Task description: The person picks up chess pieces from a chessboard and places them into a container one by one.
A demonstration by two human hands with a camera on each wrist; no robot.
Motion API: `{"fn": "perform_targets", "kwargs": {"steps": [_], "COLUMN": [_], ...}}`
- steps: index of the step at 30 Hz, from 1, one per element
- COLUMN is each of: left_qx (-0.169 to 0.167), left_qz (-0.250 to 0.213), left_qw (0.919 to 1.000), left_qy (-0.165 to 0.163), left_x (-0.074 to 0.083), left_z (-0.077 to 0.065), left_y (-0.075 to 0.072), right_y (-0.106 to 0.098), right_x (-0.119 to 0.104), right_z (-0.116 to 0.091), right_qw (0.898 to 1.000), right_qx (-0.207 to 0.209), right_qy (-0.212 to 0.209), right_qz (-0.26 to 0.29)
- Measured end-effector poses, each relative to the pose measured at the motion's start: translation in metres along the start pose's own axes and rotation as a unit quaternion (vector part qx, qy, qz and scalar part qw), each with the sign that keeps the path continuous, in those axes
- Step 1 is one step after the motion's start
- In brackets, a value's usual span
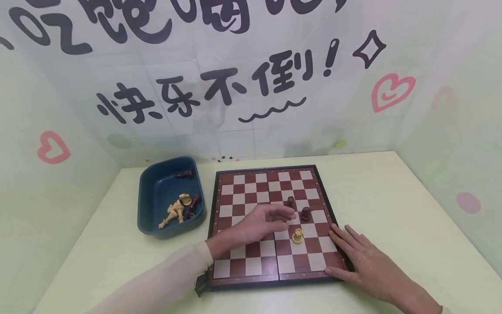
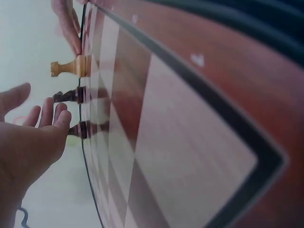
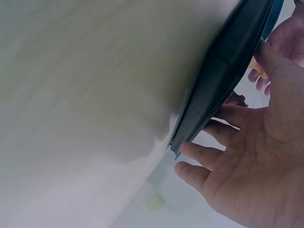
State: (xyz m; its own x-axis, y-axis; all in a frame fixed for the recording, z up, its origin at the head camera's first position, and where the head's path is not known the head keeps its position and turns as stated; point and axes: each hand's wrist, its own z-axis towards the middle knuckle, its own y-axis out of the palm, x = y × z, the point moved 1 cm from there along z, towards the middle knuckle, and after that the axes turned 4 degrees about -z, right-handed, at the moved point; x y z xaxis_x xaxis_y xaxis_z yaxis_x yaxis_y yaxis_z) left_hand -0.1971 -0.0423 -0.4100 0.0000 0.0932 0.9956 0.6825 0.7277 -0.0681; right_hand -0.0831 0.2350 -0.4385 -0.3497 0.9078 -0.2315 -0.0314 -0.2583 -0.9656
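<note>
A chessboard (image 1: 254, 266) with red-brown and white squares lies on the table. My left hand (image 1: 260, 224) hovers over its middle, fingers loosely bent and thumb apart, holding nothing. Just past those fingertips stand a dark chess piece (image 1: 290, 202) and a dark knight (image 1: 306, 213); the left wrist view shows the knight (image 2: 69, 95) close by the fingers. A cream rook (image 1: 297, 236) stands upright nearer to me. My right hand (image 1: 368, 264) rests at the board's right edge with fingers spread, touching the dark rim (image 3: 213, 90).
Left of the board stands a blue bin (image 1: 147, 205) with several cream chess pieces (image 1: 172, 213) and some dark ones (image 1: 183, 174) lying in it. A small dark tab (image 1: 201, 283) sticks out at the board's near left corner. Walls with lettering enclose the table (image 1: 364, 196).
</note>
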Motion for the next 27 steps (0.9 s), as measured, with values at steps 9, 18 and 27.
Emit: {"fn": "perform_targets", "kwargs": {"steps": [9,18,27], "left_qx": [-0.032,-0.059,-0.056], "left_qz": [0.006,0.060,0.070], "left_qw": [0.9992,0.9963,0.9958], "left_qy": [-0.025,-0.017,-0.022], "left_x": [-0.005,-0.009,-0.011], "left_z": [0.010,0.013,0.014], "left_y": [0.009,0.013,0.023], "right_y": [0.000,-0.001,0.000], "right_x": [-0.001,0.000,0.001], "right_z": [0.001,0.001,0.000], "right_qw": [1.000,1.000,1.000], "right_qx": [0.002,0.002,0.004], "right_qy": [-0.006,-0.003,-0.003], "right_qz": [0.006,0.000,0.004]}}
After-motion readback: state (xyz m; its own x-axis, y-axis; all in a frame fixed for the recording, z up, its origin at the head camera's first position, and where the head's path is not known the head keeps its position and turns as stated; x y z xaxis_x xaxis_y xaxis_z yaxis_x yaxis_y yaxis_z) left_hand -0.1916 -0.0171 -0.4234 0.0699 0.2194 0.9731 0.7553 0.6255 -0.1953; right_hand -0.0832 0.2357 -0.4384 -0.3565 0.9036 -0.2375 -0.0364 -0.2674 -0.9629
